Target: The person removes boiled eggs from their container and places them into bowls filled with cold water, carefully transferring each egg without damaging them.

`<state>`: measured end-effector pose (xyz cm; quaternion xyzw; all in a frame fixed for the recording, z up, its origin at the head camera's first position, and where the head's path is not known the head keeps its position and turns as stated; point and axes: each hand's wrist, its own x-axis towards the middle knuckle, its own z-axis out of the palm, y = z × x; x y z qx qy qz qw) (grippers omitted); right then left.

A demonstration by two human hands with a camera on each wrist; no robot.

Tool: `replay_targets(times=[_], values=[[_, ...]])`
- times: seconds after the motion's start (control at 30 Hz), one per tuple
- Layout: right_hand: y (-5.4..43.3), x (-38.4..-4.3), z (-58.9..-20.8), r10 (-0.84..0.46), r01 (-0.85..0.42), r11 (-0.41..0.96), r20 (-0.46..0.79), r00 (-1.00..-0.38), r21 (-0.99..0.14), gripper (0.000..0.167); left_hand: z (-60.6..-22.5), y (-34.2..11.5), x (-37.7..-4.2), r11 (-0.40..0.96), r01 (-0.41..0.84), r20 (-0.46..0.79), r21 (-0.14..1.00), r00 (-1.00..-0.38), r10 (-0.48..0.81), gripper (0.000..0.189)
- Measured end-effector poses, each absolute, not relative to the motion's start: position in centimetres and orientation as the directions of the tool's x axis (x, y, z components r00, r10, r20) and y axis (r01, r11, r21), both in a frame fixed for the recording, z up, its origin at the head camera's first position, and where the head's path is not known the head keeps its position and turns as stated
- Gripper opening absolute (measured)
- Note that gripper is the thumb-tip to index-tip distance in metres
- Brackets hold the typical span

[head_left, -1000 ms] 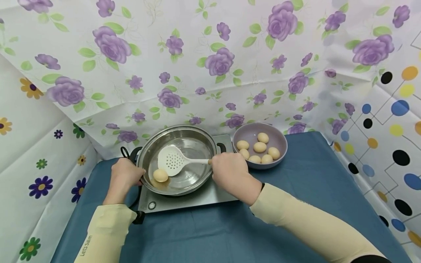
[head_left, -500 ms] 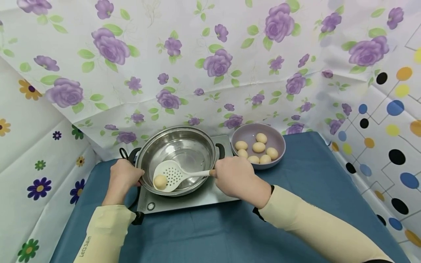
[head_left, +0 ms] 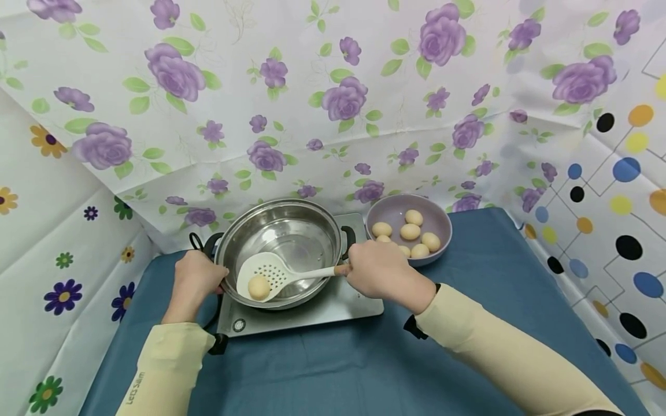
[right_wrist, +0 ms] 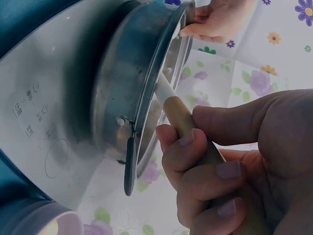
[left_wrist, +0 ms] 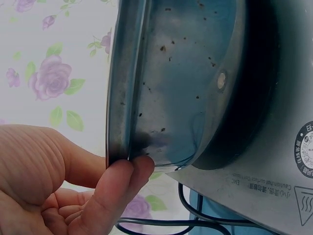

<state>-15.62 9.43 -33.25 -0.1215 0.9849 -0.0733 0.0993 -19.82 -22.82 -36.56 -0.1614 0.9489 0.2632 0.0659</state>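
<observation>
My left hand pinches the rim of a steel pot at its left side; the left wrist view shows thumb and fingers on the rim. In my right hand is the wooden handle of a white slotted skimmer, fingers curled round it. The skimmer's perforated head lies low inside the pot, toward the front left. One egg sits on that head.
Beneath the pot is a silver induction cooker on a blue cloth. A purple-grey bowl holding several eggs stands right of the pot, partly behind my right hand. A black cable runs by the cooker's left side.
The skimmer head has dropped toward the pot's front left and gone under the egg, which now rests on it. My right hand has shifted slightly right. My left hand stays at the rim.
</observation>
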Motion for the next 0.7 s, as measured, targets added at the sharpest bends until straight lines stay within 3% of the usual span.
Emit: replay_targets(times=[0.17,0.5,0.7], values=[[9.8,-15.7,-32.9,-0.221,-0.185,0.965,-0.194,-0.956,-0.186,0.046,-36.6,-22.8,-19.8,0.813,-0.336,-0.201,0.476,-0.941,-0.271,0.023],[11.0,-16.0,-32.1,-0.23,-0.196,0.956,-0.137,-0.964,-0.219,0.032,-36.7,-22.9,-19.9,0.814,-0.337,-0.2,0.474,-0.941,-0.273,0.023],[12.7,-16.4,-31.0,-0.168,-0.122,0.956,-0.154,-0.974,-0.268,0.037,-36.7,-22.9,-19.8,0.82,-0.328,-0.199,0.469,-0.944,-0.264,0.024]])
